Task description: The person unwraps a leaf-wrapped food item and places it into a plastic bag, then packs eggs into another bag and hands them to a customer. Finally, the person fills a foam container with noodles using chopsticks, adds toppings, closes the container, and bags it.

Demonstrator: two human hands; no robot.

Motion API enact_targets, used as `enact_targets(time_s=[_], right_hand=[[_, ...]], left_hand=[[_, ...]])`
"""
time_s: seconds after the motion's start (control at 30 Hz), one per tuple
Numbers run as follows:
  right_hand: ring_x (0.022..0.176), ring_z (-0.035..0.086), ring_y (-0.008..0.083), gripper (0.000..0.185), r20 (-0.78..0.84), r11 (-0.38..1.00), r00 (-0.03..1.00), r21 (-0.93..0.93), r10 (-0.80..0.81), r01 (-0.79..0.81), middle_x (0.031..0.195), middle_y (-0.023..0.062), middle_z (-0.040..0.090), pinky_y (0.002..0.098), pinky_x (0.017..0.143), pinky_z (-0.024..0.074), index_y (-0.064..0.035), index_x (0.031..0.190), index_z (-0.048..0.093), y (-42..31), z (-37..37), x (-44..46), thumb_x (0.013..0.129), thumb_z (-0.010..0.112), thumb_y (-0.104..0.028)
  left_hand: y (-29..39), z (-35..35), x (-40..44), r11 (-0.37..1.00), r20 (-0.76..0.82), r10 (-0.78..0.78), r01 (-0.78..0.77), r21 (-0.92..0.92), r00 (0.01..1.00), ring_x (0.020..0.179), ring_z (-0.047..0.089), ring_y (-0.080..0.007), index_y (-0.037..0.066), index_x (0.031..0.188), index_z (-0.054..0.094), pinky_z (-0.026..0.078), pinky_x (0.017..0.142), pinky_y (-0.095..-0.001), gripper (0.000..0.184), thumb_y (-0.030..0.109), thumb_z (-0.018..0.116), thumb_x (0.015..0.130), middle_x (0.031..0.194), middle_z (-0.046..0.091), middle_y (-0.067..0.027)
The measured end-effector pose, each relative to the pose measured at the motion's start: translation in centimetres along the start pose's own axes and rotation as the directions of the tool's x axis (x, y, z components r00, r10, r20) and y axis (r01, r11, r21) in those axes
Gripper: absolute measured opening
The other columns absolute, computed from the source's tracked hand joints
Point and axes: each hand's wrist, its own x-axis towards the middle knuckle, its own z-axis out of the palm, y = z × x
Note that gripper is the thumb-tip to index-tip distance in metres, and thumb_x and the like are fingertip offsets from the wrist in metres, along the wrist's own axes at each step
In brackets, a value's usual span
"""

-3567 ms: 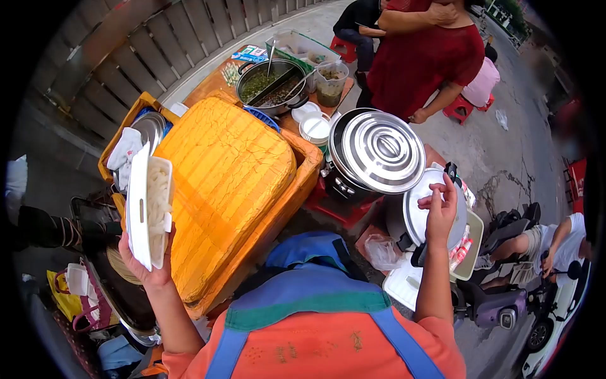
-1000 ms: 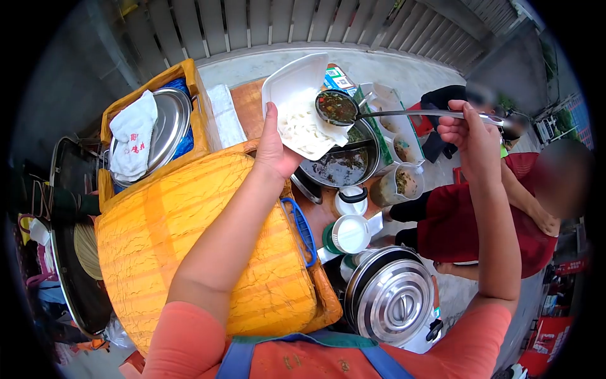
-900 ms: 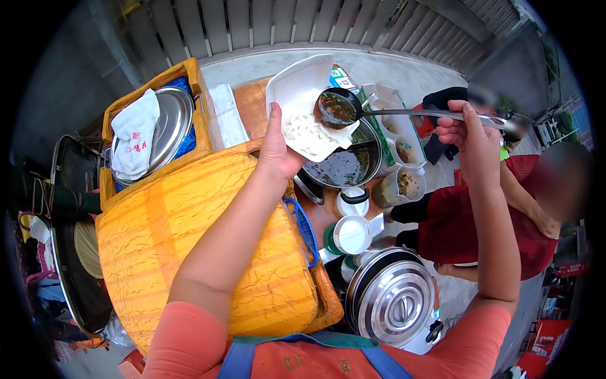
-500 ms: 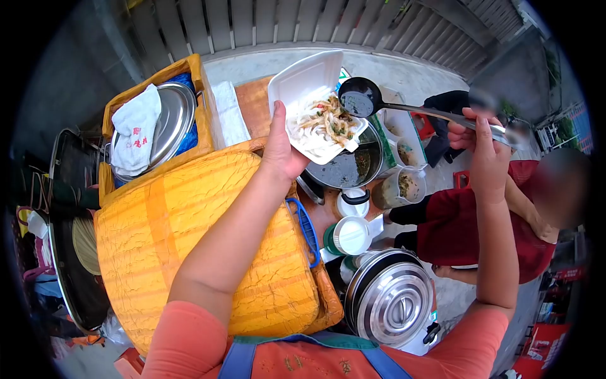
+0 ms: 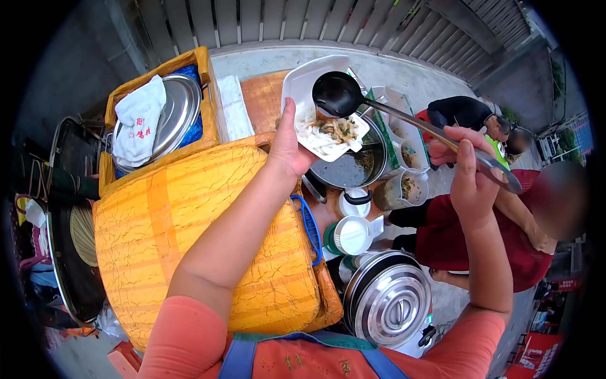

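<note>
Right hand (image 5: 470, 177) has its fingers closed round the handle of one ladle (image 5: 338, 93), whose bowl tilts beyond the left hand's fingertips; whether any liquid is left in it cannot be told. Left hand (image 5: 289, 148) is clamped on one white box (image 5: 300, 87), thumb up along its side, the other fingers mostly hidden beneath. In that box, just past the left thumb, white noodles (image 5: 312, 138) lie with brown-green topping (image 5: 343, 130) on one part of them. To do this pouring well, I'd keep the box level, hold the bowl low over the bare noodles and turn the wrist slowly, so the sauce spreads and drips stay over the pot.

Below the box, between the two hands, stands one divided pot (image 5: 383, 153). Nearer the right forearm is one clear jug (image 5: 407, 189) of chopped food. Further out, counts go so: two silver lids, one (image 5: 396, 305) below the hands, one (image 5: 183, 114) left of the left hand; two white cloths, one printed (image 5: 139, 123), one folded (image 5: 233, 107); one big yellow chest (image 5: 214, 246) under the left forearm; one person in red (image 5: 480, 234) beyond the right arm.
</note>
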Motion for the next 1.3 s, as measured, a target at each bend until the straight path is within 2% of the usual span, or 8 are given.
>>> enact_targets(time_s=[0.1, 0.2, 0.33, 0.4, 0.6, 0.77, 0.87, 1.3], right_hand=[[0.064, 0.061, 0.0231, 0.016, 0.295, 0.789, 0.862, -0.357, -0.413, 0.5, 0.078, 0.0151, 0.063, 0.0269, 0.061, 0.0492, 0.0052, 0.095, 0.058, -0.2, -0.2, 0.0, 0.084, 0.048, -0.001], [0.066, 0.061, 0.025, 0.016, 0.257, 0.715, 0.826, -0.414, -0.501, 0.563, 0.08, 0.0158, 0.063, 0.0276, 0.062, 0.0486, 0.0042, 0.093, 0.059, 0.5, -0.5, -1.2, 0.083, 0.047, 0.0], [0.071, 0.063, 0.0181, 0.018, -0.24, 0.986, 0.969, -0.167, -0.055, 0.014, 0.082, 0.0157, 0.063, 0.0258, 0.065, 0.0503, 0.0057, 0.097, 0.057, 5.4, -0.9, -5.4, 0.091, 0.045, -0.006], [0.072, 0.063, 0.0154, 0.017, -0.227, 0.973, 0.96, -0.127, 0.163, -0.195, 0.082, 0.0138, 0.064, 0.0247, 0.065, 0.0503, 0.0033, 0.097, 0.058, 10.6, -0.3, -7.4, 0.091, 0.045, -0.007], [0.07, 0.062, 0.0273, 0.015, 0.217, 0.848, 0.976, -0.51, -0.033, 0.142, 0.082, 0.0133, 0.063, 0.031, 0.064, 0.0494, -0.0032, 0.095, 0.06, 20.9, 4.0, -12.9, 0.081, 0.057, -0.002], [0.066, 0.064, 0.0228, 0.015, -0.064, 0.865, 0.967, -0.434, 0.248, -0.251, 0.08, 0.0124, 0.063, 0.0303, 0.059, 0.0491, 0.0003, 0.09, 0.061, 23.2, 5.3, -14.1, 0.088, 0.05, -0.009], [0.061, 0.062, 0.0175, 0.022, -0.228, 0.705, 0.669, 0.286, 0.707, -0.649, 0.078, 0.013, 0.063, 0.0253, 0.057, 0.0511, 0.0005, 0.098, 0.055, 23.0, 2.9, -12.3, 0.094, 0.042, -0.016], [0.065, 0.062, 0.0157, 0.031, -0.342, 0.907, 0.844, 0.239, 0.412, -0.346, 0.08, 0.0144, 0.063, 0.0243, 0.06, 0.0525, 0.005, 0.104, 0.054, 4.8, -6.1, -0.8, 0.095, 0.041, -0.022]], left_hand=[[0.1, 0.4, -0.5, 1.0, -0.016, -0.013, 0.013, -0.02, 1.0, 0.123, 0.04, -0.0313, 0.007, 0.132, 0.036, 0.031, 0.103, -0.0454, 0.076, 0.063, 0.046, 0.082, 0.133, 0.042, -0.0141], [0.4, 1.0, -0.8, 1.0, -0.003, 0.024, -0.024, -0.018, 1.0, 0.123, 0.04, -0.0312, 0.007, 0.132, 0.035, 0.031, 0.103, -0.0443, 0.075, 0.063, 0.045, 0.082, 0.133, 0.042, -0.0141], [0.4, 0.3, -0.4, 0.998, 0.0, 0.06, -0.06, -0.026, 0.998, 0.123, 0.04, -0.0314, 0.007, 0.132, 0.035, 0.031, 0.103, -0.0448, 0.075, 0.062, 0.044, 0.083, 0.133, 0.042, -0.0141], [0.4, 0.4, -0.4, 0.994, 0.004, 0.08, -0.079, -0.073, 0.997, 0.12, 0.042, -0.0299, 0.007, 0.131, 0.036, 0.034, 0.101, -0.0444, 0.074, 0.06, 0.05, 0.082, 0.13, 0.044, -0.0135], [0.1, 0.6, -0.1, 0.996, 0.018, 0.091, -0.091, -0.024, 0.996, 0.119, 0.043, -0.0308, 0.006, 0.131, 0.037, 0.034, 0.101, -0.0445, 0.075, 0.06, 0.05, 0.081, 0.13, 0.045, -0.0136], [0.1, 0.6, 0.3, 0.99, 0.01, 0.141, -0.142, 0.005, 0.99, 0.124, 0.038, -0.0329, 0.006, 0.133, 0.034, 0.03, 0.104, -0.0461, 0.076, 0.062, 0.041, 0.084, 0.134, 0.04, -0.015], [0.3, 0.9, 0.4, 0.99, 0.023, 0.143, -0.143, 0.002, 0.989, 0.125, 0.037, -0.0328, 0.006, 0.134, 0.033, 0.029, 0.104, -0.0464, 0.077, 0.064, 0.039, 0.084, 0.135, 0.039, -0.0146], [0.7, 0.7, -0.1, 0.99, -0.007, 0.127, -0.127, -0.064, 0.992, 0.124, 0.037, -0.0326, 0.006, 0.134, 0.033, 0.029, 0.104, -0.047, 0.075, 0.063, 0.037, 0.085, 0.135, 0.039, -0.0142]])
